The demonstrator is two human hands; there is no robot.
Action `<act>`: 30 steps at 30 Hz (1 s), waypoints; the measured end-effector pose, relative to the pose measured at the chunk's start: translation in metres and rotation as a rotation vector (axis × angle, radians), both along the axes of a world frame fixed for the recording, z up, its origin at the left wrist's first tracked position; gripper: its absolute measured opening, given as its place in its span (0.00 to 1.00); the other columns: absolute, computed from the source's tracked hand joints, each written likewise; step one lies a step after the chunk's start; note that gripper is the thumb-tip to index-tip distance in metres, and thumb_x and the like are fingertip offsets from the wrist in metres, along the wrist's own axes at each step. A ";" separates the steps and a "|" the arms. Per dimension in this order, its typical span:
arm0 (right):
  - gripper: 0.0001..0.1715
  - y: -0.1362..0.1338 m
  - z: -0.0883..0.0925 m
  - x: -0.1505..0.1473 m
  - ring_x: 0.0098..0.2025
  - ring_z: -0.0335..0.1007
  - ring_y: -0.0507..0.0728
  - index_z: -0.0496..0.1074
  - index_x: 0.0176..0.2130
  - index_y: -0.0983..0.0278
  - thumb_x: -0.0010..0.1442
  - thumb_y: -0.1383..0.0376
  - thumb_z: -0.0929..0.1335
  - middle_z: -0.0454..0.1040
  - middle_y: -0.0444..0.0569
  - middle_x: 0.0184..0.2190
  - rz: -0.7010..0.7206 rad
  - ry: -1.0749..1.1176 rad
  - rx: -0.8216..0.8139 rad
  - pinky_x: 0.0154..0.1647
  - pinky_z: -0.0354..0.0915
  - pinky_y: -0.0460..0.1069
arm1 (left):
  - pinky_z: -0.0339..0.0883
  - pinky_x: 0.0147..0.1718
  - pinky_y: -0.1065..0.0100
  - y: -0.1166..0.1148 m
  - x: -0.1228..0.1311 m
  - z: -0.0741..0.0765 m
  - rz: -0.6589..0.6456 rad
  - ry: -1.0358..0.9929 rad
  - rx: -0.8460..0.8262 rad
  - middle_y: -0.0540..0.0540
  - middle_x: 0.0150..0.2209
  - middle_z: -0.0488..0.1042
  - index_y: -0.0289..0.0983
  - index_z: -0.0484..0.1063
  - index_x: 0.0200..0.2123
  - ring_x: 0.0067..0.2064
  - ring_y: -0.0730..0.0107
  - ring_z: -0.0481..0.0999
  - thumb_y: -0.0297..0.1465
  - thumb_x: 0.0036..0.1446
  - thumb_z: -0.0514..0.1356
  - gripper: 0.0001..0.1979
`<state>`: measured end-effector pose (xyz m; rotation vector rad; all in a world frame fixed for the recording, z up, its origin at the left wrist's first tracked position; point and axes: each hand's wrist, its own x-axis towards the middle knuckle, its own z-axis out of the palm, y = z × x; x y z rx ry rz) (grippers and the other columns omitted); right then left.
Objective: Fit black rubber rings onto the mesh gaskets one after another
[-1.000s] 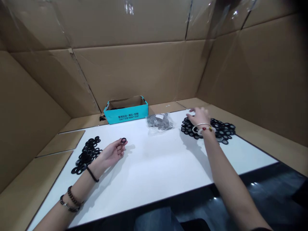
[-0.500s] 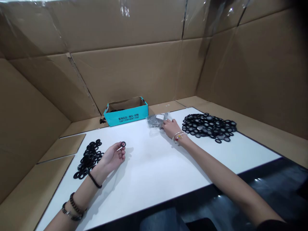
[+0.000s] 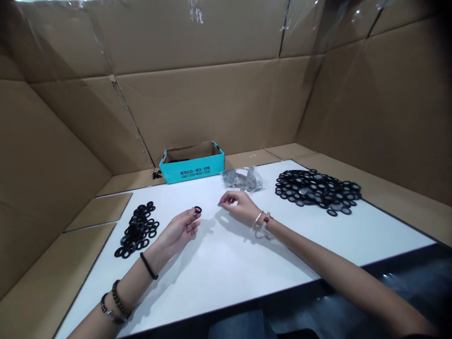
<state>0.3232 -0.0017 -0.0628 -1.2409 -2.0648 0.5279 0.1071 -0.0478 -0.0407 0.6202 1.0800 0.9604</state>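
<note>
A heap of small black rubber rings (image 3: 137, 230) is lying on a white table (image 3: 219, 268) beside a person's left hand (image 3: 178, 230), which is pinching one black ring (image 3: 198, 209) at its fingertips. The right hand (image 3: 238, 205) is curling loosely, any hold unclear, near a translucent plastic bag (image 3: 243, 179) and a wider heap of black-and-grey washers (image 3: 318, 190).

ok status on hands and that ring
Left hand pinching black ring at fingertips. Right hand empty. Small ring pile beside left hand, nothing in between.
</note>
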 end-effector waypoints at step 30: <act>0.11 -0.040 0.001 -0.038 0.29 0.64 0.51 0.66 0.29 0.65 0.51 0.59 0.68 0.69 0.44 0.26 0.198 0.501 -0.278 0.31 0.61 0.46 | 0.66 0.32 0.71 -0.013 0.018 -0.007 -0.090 0.316 0.460 0.44 0.26 0.77 0.33 0.72 0.26 0.31 0.66 0.76 0.32 0.43 0.66 0.09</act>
